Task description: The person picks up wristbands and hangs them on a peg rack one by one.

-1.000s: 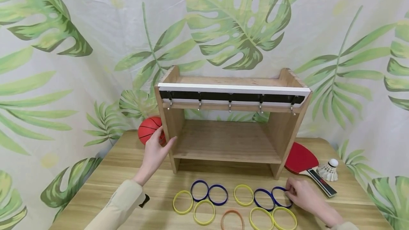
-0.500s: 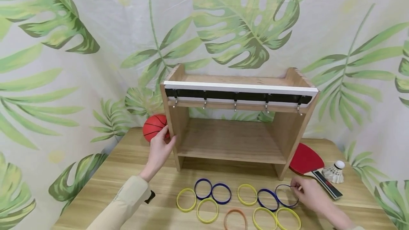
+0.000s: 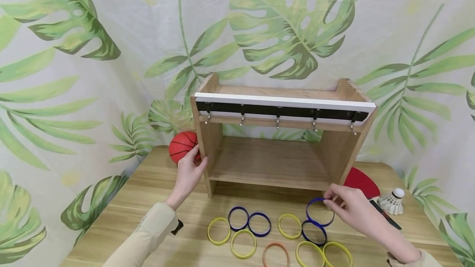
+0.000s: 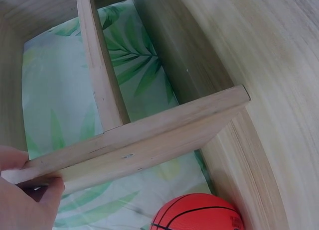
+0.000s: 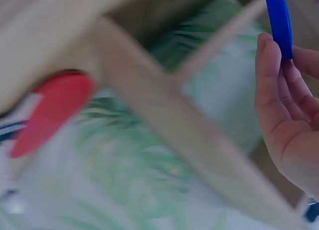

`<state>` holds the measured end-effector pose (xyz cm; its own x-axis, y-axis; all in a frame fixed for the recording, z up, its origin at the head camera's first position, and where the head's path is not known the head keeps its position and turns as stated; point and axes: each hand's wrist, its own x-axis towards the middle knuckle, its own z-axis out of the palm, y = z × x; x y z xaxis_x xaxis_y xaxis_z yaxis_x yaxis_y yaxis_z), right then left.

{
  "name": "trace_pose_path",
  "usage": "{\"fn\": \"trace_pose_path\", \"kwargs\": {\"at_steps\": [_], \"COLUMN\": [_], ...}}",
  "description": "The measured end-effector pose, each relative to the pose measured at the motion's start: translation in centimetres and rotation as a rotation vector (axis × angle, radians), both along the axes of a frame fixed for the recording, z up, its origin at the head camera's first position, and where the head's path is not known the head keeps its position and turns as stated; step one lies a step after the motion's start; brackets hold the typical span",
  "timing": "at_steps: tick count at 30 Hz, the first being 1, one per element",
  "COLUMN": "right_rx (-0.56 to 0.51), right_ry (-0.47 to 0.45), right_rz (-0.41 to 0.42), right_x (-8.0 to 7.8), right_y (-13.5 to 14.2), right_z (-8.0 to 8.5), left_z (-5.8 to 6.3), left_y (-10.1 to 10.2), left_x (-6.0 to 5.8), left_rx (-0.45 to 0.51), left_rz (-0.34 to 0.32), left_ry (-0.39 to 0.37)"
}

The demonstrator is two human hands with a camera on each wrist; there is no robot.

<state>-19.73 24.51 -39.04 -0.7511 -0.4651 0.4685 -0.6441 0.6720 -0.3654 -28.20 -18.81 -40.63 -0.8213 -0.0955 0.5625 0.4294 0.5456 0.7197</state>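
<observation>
My right hand (image 3: 354, 209) pinches a thin blue ring (image 3: 307, 210) between thumb and fingers, raised above the table in front of the shelf's right side. In the right wrist view, the blue ring (image 5: 280, 23) stands edge-on at the fingertips. My left hand (image 3: 190, 174) grips the front edge of the wooden shelf's (image 3: 274, 158) left side panel, thumb and fingers on either face of the board (image 4: 134, 145). A white rail with a black strip (image 3: 259, 111) and several metal hooks (image 3: 278, 122) runs across the shelf's upper front.
Several more rings lie flat on the table: yellow (image 3: 290, 238), blue (image 3: 259, 236) and an orange one (image 3: 276, 244). A red basketball (image 3: 182, 146) sits left of the shelf. To the right are a red table tennis bat (image 3: 361, 183) and a shuttlecock (image 3: 392, 202).
My right hand has lifted the blue ring off the table and moved it left and up, towards the shelf. My left hand stays at the side panel, with its thumb now against the board.
</observation>
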Motion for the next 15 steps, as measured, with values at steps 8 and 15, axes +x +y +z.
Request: {"fn": "trace_pose_path", "kwargs": {"at_steps": [8,15], "right_rx": [-0.021,0.026], "right_ry": [0.100,0.156], "right_rz": [0.226,0.324], "right_x": [-0.6,-1.5], "right_y": [-6.0,-11.7], "right_z": [6.9,12.2], "left_z": [0.2,0.2], "left_y": [-0.1,-0.1], "left_x": [0.2,0.4], "left_rx": [0.025,0.027], "left_rz": [-0.013,-0.017], "left_ry": [-0.004,-0.011]}}
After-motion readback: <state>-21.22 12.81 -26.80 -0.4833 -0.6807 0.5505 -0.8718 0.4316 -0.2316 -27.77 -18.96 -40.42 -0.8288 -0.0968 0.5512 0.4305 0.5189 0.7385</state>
